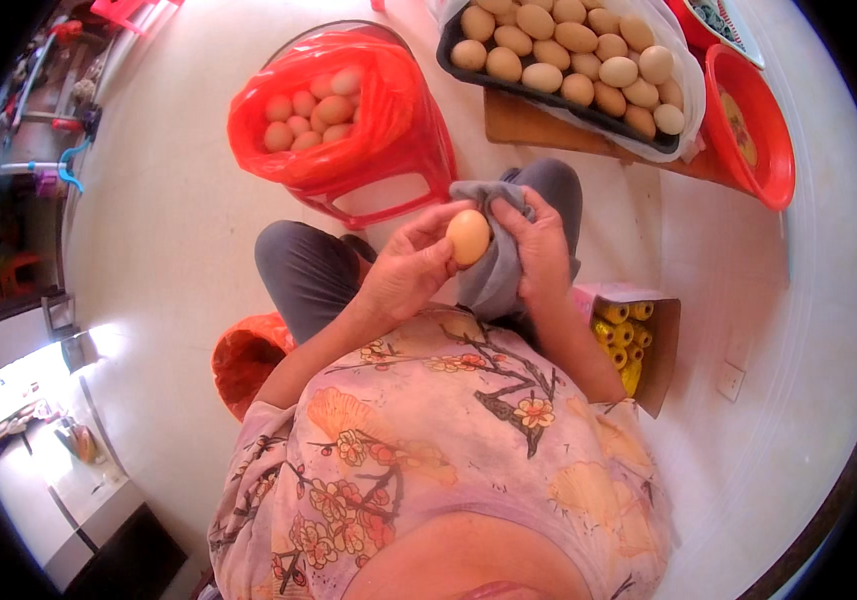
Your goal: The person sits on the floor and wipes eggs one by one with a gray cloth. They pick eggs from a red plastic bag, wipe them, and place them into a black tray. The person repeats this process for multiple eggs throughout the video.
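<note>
My left hand (411, 271) holds a light brown egg (468, 237) between thumb and fingers, above my lap. A grey cloth (493, 281) is bunched in my right hand (541, 244), just beside the egg. Ahead of my knees, a red plastic bag (391, 97) with several eggs (335, 109) inside lies open on a red plastic stool (439, 161). Farther to the right, a black tray (499, 81) lined with a whitish plastic bag carries many brown eggs (575, 37).
The tray rests on a wooden bench (511, 124), next to a red plastic basin (785, 157). By my right side stands a cardboard box (661, 337) of yellow spools (623, 332). An orange-red container or bag (248, 352) stands at my left. A wall socket (731, 380) is at the right.
</note>
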Tool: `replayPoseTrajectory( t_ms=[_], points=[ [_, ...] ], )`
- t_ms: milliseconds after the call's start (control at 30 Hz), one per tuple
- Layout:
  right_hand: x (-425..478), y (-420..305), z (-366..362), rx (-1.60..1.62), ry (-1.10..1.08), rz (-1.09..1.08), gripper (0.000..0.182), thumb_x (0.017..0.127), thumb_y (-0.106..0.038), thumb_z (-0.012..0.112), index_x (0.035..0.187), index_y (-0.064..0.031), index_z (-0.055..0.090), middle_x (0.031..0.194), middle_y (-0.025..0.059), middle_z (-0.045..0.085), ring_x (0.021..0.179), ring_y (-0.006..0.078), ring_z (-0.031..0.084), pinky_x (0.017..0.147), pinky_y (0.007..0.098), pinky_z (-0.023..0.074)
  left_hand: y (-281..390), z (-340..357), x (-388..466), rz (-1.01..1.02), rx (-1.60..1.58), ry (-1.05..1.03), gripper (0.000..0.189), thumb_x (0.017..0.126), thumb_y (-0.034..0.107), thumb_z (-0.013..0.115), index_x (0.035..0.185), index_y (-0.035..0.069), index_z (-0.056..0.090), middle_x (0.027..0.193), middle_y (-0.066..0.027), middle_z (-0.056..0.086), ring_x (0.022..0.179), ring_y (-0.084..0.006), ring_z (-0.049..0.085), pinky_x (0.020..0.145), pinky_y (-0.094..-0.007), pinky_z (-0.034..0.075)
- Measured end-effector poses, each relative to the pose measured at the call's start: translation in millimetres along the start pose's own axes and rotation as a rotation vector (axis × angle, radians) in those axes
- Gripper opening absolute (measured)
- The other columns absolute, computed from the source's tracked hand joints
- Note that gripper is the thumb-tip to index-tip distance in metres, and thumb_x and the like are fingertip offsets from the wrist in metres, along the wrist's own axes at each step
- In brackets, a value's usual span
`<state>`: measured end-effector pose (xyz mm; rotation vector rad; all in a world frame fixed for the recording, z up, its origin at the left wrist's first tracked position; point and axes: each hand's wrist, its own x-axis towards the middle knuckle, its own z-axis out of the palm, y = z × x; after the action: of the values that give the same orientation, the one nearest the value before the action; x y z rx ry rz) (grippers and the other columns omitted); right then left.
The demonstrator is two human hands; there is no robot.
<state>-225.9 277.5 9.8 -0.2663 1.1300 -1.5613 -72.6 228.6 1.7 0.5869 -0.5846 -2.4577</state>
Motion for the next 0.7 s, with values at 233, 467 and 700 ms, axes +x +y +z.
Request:
replayPoseTrajectory(
  t_ms=[233,467,700],
  points=[
    [-12.2,6.6,11.0,-0.799,-0.019,-0.681,0.012,0.086,-0.01,0.06,0.088,0.0022,0.058,0.093,0.0151,0.061,0.074,0.0261,0.063,0.061,0.0354,0.0498,-2.7,-14.6,4.9,0.034,-0.07,-0.072,0.038,0.09,0.009,0.055,0.127,0.0,0.045,0.118,-0.009,0.055,0.109,-0.0173,0.054,0.092,-0.0304,0.044],
    [-1.1,17.5,6.9,-0.931,0.007,-0.726,0.016,0.085,-0.011,0.06,0.083,0.0035,0.054,0.077,0.0189,0.053,0.07,0.0303,0.058,0.06,0.0352,0.0462,0.1,-11.7,1.2,0.025,0.077,-0.091,0.044,0.087,0.008,0.06,0.127,-0.002,0.044,0.121,-0.01,0.054,0.111,-0.0178,0.053,0.095,-0.0314,0.043],
    [-5.2,7.7,18.1,-0.675,0.062,-0.495,0.012,0.087,-0.009,0.057,0.089,0.003,0.055,0.08,0.0099,0.06,0.072,0.015,0.056,0.066,0.0281,0.0461,-2.6,-15.3,5.8,0.075,0.307,-0.149,0.06,0.078,0.018,0.073,0.128,-0.001,0.045,0.12,-0.0096,0.055,0.109,-0.0166,0.055,0.093,-0.0299,0.043]
  ],
)
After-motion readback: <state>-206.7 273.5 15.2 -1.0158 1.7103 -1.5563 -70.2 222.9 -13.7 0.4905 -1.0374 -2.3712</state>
